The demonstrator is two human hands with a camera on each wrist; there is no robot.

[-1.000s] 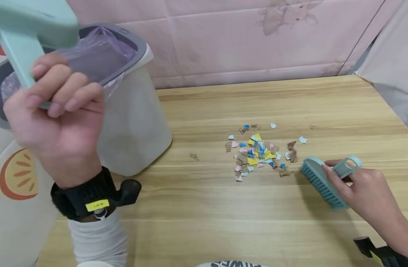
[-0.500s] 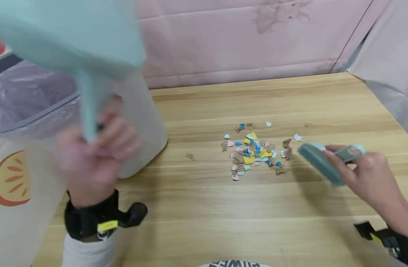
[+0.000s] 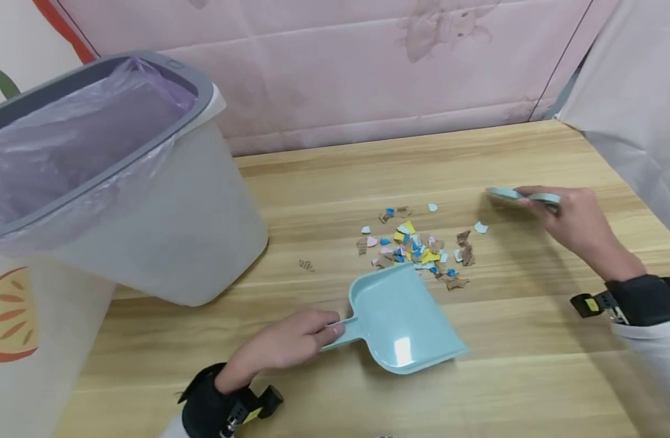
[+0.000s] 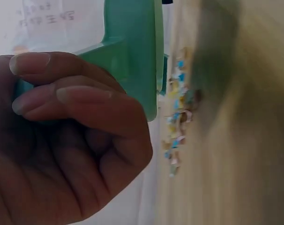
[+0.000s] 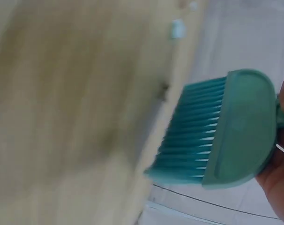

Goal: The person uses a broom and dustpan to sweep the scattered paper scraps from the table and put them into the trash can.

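Dustpan [image 3: 400, 319] is lying flat on the wooden table [image 3: 532, 377] now, handle pointing left toward the person and the long axis running left to right with a slight tilt, the open mouth facing up and away toward the paper scraps [image 3: 417, 246]. Its far edge sits just beside the near side of that pile, not under it as far as I can tell.

Going left to right: the white trash bin [image 3: 165, 243] with a grey rim and purple liner [image 3: 66, 146] stands at the far left, well apart from the scraps. One lone brown scrap [image 3: 306, 265] sits between bin and pile. The left hand [image 3: 282, 344] has its fingers curled round the dustpan handle; the left wrist view shows the same grip up close. Then the dustpan, then the scraps, blue, yellow, pink and brown, spread loosely. On the right, the right hand [image 3: 567, 216] grips the teal brush [image 3: 518, 196] by its back, raised just past the far right edge of the pile; the right wrist view has the bristles pointing at the table.

A second ago the dustpan was up over the bin, and the brush was nearer the person, with its bristles near the tabletop. The pile looks about the same.
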